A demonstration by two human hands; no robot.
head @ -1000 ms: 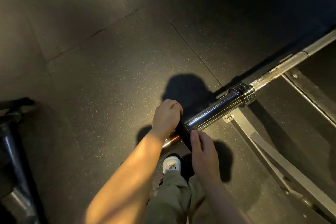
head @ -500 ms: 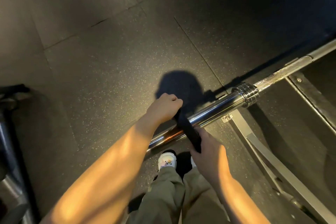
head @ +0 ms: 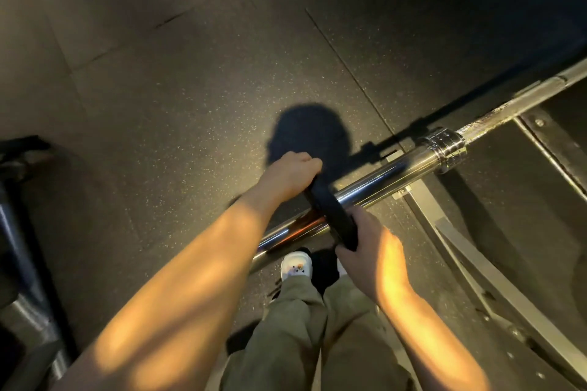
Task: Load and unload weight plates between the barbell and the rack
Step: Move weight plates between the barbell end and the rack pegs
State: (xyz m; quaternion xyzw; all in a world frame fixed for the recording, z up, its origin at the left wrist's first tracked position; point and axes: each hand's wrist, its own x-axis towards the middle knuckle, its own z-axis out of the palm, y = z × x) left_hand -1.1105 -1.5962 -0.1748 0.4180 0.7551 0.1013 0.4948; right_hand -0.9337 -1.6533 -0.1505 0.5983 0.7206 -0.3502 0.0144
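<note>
A small black round weight plate (head: 330, 214) is sitting edge-on around the shiny chrome barbell sleeve (head: 387, 176), partway along it and well short of the ridged steel collar (head: 448, 149). The left hand (head: 290, 174) is gripping the plate's far rim with curled fingers, while the right hand (head: 365, 251) is gripping the near rim; holding opposite edges is probably keeping the plate square so it slides without jamming. The speckled dark rubber floor (head: 190, 105) is lying below.

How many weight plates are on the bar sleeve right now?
1. A black plate sits partway along the chrome sleeve, held by the left hand at its far edge and the right hand at its near edge. None other shows.
</note>
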